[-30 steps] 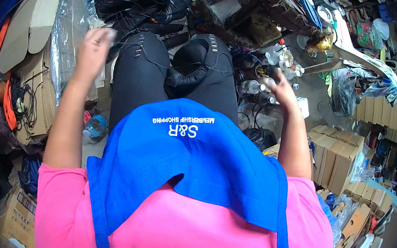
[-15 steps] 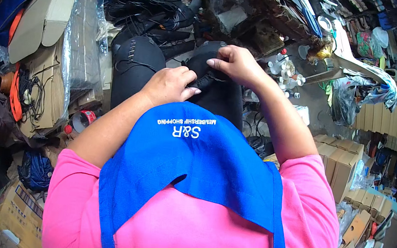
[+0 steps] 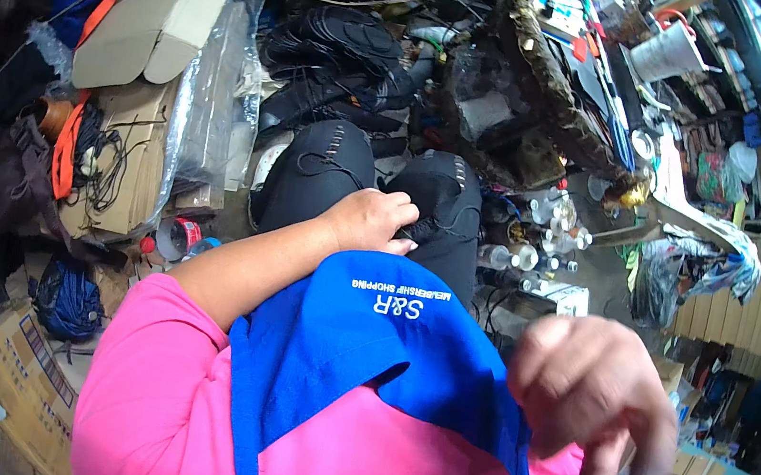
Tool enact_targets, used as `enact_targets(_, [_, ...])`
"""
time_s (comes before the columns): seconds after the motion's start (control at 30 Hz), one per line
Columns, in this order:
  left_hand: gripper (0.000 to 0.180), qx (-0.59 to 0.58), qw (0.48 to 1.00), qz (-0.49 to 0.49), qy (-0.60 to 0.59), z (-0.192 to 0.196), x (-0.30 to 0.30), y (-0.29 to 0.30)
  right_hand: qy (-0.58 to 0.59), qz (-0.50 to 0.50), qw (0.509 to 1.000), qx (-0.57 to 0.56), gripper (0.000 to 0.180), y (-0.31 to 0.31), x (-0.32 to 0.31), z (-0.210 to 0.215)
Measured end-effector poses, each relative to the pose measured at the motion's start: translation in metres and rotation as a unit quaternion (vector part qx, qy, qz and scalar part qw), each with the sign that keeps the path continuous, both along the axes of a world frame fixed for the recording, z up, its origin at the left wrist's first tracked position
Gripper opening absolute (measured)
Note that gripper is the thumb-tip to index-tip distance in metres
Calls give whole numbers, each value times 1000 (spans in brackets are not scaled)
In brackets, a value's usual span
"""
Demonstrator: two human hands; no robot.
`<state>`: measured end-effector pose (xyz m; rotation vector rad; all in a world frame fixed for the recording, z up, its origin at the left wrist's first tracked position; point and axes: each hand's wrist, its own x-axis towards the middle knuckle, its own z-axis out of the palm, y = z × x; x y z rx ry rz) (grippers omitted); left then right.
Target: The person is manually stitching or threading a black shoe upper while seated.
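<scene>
My left hand (image 3: 371,220) rests on my lap, its fingers curled and closed at a dark item (image 3: 419,221) between my thighs. Black on black trousers (image 3: 320,167), that item's kind cannot be made out. Raised close to the camera at the right, my right hand (image 3: 591,390) is somewhat blurred. Its upper fingers are bent in as if pinching, while two others hang downward. Whatever they may hold is hidden. Over my pink shirt lies a blue apron (image 3: 340,328) with white lettering.
Black flat pieces and cords (image 3: 343,45) lie heaped beyond my knees. Several small bottles (image 3: 546,221) stand right of my legs. A worn, rough-edged bench (image 3: 555,78) is at the far right. Flattened cardboard (image 3: 154,25) and an orange strap (image 3: 65,148) are on the left.
My right hand has left my lap and swung up and right, toward the camera. My left hand stays at the lap. The view has shifted, showing more of the far side.
</scene>
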<state>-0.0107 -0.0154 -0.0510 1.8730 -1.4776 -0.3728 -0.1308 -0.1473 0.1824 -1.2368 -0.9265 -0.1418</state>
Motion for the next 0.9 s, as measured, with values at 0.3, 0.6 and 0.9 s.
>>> enact_targets(0.3, [33, -4, 1000, 2, -8, -4, 0, 4, -77, -24, 996, 36, 53, 20, 3, 6])
enact_targets(0.6, [32, -35, 999, -11, -32, -7, 0, -2, -108, -6, 993, 45, 43, 18, 5, 5])
enact_targets(0.9, [29, 64, 996, -21, -54, 14, 9, 0, -43, -8, 999, 0, 25, 2, 6, 6])
